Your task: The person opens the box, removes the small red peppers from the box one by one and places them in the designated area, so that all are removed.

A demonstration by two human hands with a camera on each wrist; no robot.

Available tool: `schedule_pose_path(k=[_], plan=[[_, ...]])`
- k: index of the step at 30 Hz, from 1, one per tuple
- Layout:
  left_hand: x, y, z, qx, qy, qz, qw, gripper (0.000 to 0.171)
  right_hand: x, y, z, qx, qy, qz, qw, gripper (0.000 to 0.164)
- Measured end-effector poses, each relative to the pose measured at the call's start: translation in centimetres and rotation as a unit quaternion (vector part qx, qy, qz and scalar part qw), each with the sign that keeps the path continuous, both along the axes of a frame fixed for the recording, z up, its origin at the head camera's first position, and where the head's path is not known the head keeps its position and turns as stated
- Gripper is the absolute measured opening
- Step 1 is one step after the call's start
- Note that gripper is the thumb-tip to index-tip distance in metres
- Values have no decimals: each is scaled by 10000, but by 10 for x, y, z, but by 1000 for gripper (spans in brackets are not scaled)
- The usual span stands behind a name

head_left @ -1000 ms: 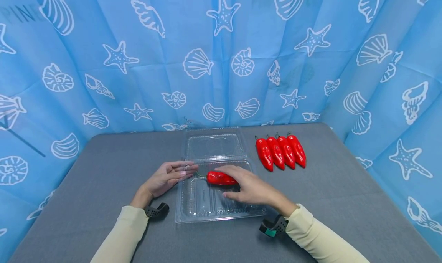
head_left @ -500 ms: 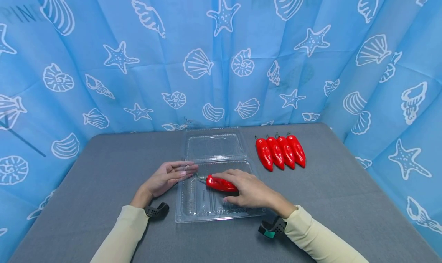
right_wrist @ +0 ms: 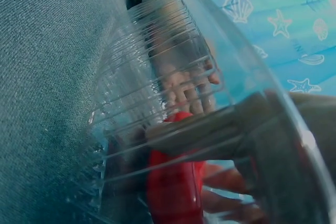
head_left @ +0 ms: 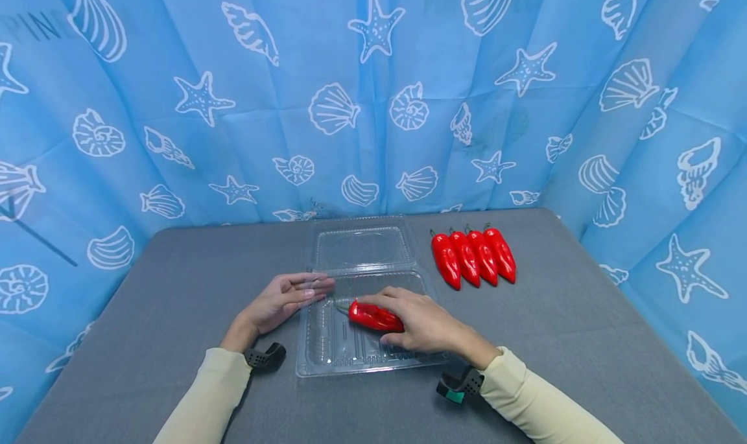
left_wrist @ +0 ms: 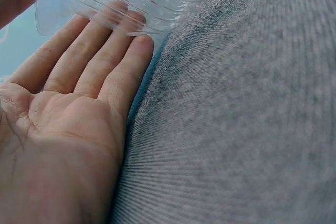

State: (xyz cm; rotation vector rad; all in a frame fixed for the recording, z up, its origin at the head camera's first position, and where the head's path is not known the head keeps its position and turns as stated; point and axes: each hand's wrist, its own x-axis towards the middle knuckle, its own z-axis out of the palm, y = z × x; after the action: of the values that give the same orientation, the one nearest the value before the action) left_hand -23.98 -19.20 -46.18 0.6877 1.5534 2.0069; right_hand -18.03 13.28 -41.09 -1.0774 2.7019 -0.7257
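My right hand [head_left: 423, 322] holds a glossy red pepper [head_left: 372, 315] low over the base of a clear plastic clamshell container [head_left: 344, 369]. The pepper lies roughly crosswise, its green stem pointing left. Through the clear wall, the right wrist view shows the thumb and fingers of my right hand [right_wrist: 262, 135] on either side of the pepper [right_wrist: 176, 192]. Against the container's left side rests my left hand [head_left: 286, 301], fingers straight. In the left wrist view, the fingertips of that hand [left_wrist: 79, 87] reach the ribbed clear wall [left_wrist: 131, 3].
The container's lid [head_left: 362, 246] lies folded back, away from me. Several more red peppers [head_left: 474, 257] lie side by side to its right, stems pointing away. Grey cloth covers the table [head_left: 192, 275], with a blue seashell-patterned curtain [head_left: 373, 139] behind.
My right hand has brought the pepper a little closer to me within the container, and its tip has swung slightly toward me. The left hand keeps its place.
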Motion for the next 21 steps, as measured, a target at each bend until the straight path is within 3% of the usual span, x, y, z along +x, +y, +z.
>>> schedule_pose_path(k=[21], plan=[[0,-1,-1,35,70,-63,9999,52,1,-3,-1,493,256,-159,9983,67]])
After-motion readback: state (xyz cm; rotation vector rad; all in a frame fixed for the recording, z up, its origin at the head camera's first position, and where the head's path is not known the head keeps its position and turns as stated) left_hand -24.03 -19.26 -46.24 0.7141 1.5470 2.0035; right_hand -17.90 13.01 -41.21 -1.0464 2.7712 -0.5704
